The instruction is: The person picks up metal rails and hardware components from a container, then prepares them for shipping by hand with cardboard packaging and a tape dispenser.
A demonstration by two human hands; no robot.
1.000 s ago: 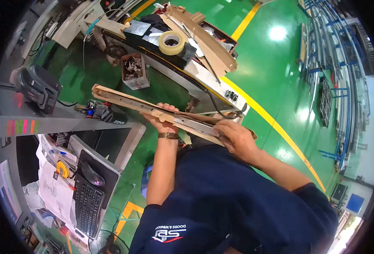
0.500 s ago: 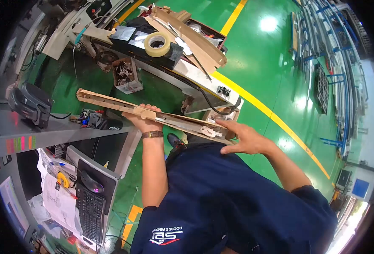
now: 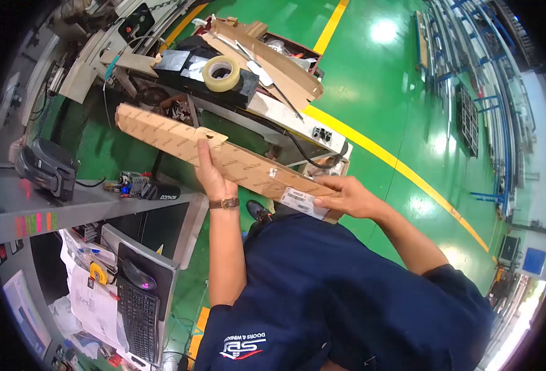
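Together, left hand (image 3: 216, 176) and right hand (image 3: 352, 198) hold one carton (image 3: 248, 166) bearing one label (image 3: 300, 200).

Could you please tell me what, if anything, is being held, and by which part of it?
A long cardboard box: the left hand holds it near its middle, the right hand at its labelled end.

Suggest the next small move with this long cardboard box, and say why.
Perhaps ease the right hand slightly clear of the white label: its thumb overlaps the label's edge, and the left hand also grips the cardboard box.
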